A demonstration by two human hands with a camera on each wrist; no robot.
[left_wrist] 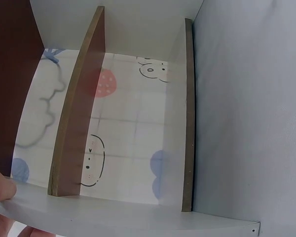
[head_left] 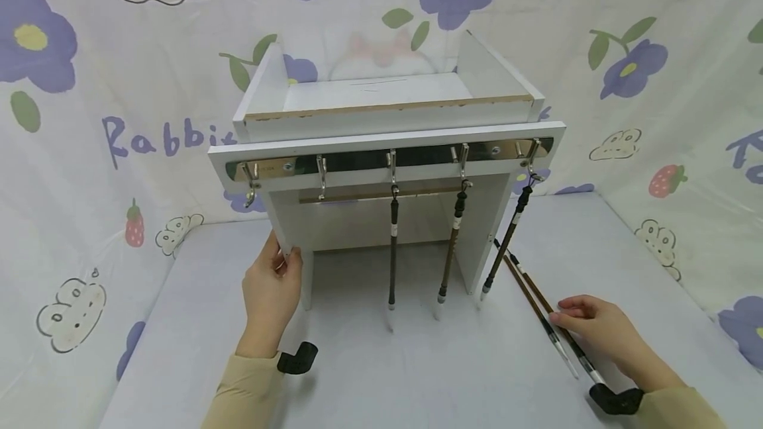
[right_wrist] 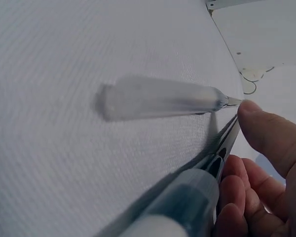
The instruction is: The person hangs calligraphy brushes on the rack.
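Note:
A white wooden rack carries a metal strip of hooks along its front. My left hand grips the edge of its left side panel, thumb in front; in the left wrist view the thumb presses on that panel. Two calligraphy brushes lie slanted on the table at the right, clear caps toward me. My right hand pinches the right-hand brush at its shaft, between thumb and curled fingers. The other brush lies just left of it, its capped tip on the cloth.
Three brushes hang from the rack's hooks: a middle one, another to its right and a tilted one at the right end. The two left hooks hold nothing. A patterned curtain stands behind.

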